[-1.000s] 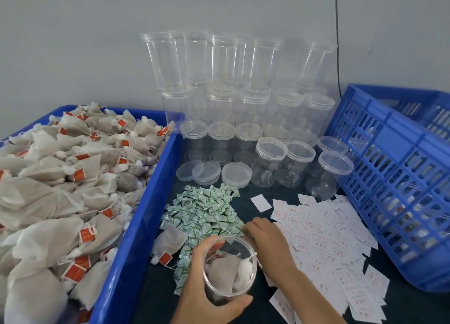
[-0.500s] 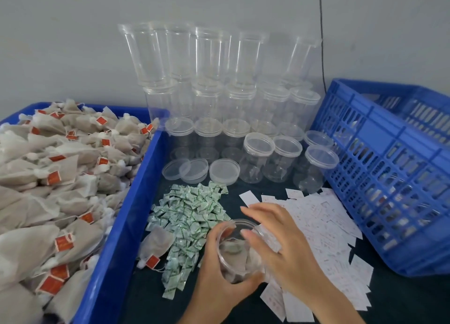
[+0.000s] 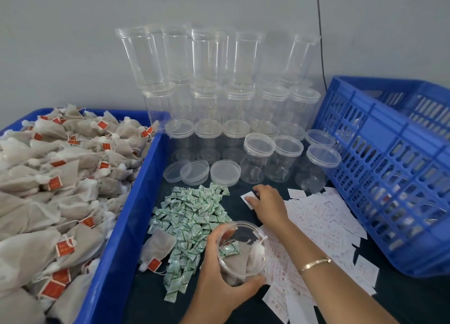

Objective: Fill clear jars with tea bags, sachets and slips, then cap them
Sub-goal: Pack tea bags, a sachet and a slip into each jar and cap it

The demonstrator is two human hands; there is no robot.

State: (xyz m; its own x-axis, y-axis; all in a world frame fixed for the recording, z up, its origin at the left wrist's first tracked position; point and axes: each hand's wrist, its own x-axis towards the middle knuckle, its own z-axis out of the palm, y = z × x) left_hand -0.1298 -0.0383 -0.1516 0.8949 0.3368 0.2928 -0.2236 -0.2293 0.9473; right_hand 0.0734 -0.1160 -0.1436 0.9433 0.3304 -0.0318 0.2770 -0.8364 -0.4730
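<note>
A dark table (image 3: 418, 304) carries a blue tub (image 3: 136, 202) at left and a slotted blue crate (image 3: 389, 177) at right. Clear jars (image 3: 255, 158) stand stacked at the far side, with three loose lids (image 3: 225, 172) just in front. Green sachets (image 3: 194, 211), white slips (image 3: 323, 216) and one tea bag (image 3: 158, 245) lie nearer.

The blue bin (image 3: 126, 226) walls off the left edge of the table (image 3: 151, 297), and the blue crate (image 3: 389, 177) walls off the right edge. Stacked jars (image 3: 209, 99) block the rear edge. Bare surface lies at the front edge, between bin and sachets (image 3: 192, 216).
</note>
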